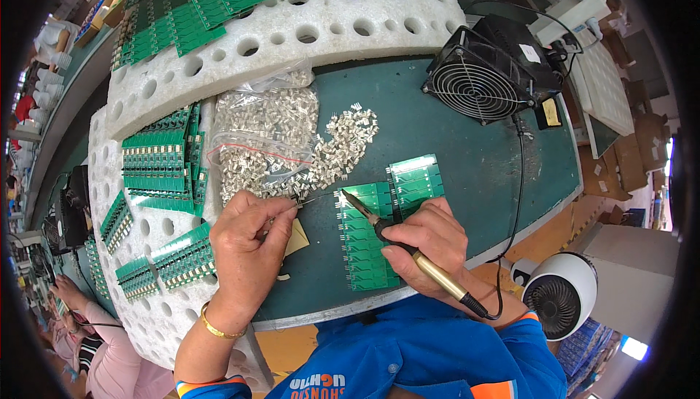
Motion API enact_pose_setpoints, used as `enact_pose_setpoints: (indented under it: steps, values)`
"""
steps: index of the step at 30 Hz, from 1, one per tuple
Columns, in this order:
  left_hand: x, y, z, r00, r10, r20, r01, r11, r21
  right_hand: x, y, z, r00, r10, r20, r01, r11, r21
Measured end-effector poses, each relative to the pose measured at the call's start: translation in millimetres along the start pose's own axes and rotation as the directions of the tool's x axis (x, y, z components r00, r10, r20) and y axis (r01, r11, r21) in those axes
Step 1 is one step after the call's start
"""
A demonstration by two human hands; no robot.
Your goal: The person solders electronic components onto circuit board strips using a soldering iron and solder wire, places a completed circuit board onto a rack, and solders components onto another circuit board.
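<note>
My right hand [430,242] grips a soldering iron [430,271] with a gold and black handle. Its tip rests at the upper left corner of a green circuit board panel [364,253], beside the pins along that edge. My left hand [251,242] pinches a thin solder wire [317,198] between thumb and fingertips, and the wire reaches to near the iron's tip. A second green panel [415,177] lies at the upper right of the first, close against it. Beyond my left hand, small white connectors [346,140] are heaped beside an open clear bag [266,118] full of them.
White foam slabs [339,31] with round holes carry many green boards [157,162] at the left and back. A black fan [477,78] stands at the back right. The iron's cord [522,180] runs along the right. A co-worker's arm [91,311] shows at far left.
</note>
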State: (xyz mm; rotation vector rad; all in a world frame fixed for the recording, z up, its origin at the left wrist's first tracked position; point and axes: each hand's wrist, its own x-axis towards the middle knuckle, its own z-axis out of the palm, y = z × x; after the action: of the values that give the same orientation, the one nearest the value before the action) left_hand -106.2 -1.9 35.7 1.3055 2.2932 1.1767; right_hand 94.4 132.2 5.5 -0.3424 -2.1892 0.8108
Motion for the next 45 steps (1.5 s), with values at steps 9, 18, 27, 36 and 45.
enact_pose_setpoints:
  steps: [9, 18, 27, 36, 45]
  values:
    - [-2.0, -0.8, 2.8, 0.999, 0.040, -0.013, -0.040, 0.999, 0.033, 0.7, -0.1, -0.5, 1.000, -0.007, 0.010, 0.007, 1.000, -0.009]
    - [-1.9, 1.0, 4.0, 0.995, 0.099, -0.023, -0.098, 0.993, 0.065, -0.8, 0.3, 0.6, 1.000, -0.026, 0.010, 0.026, 1.000, -0.017]
    - [-2.3, 0.6, 5.9, 0.994, 0.109, -0.029, -0.107, 0.992, 0.064, -3.8, 0.7, 0.5, 0.999, -0.044, 0.012, 0.044, 0.999, -0.032]
    - [-4.7, -2.8, 7.6, 0.990, 0.138, -0.039, -0.136, 0.989, 0.051, -7.8, -0.1, 1.2, 0.997, -0.073, 0.034, 0.074, 0.996, -0.053]
    - [-5.6, -2.8, 7.4, 0.991, 0.129, -0.036, -0.128, 0.991, 0.041, -16.0, -1.9, 1.5, 0.991, -0.112, 0.075, 0.118, 0.989, -0.084]
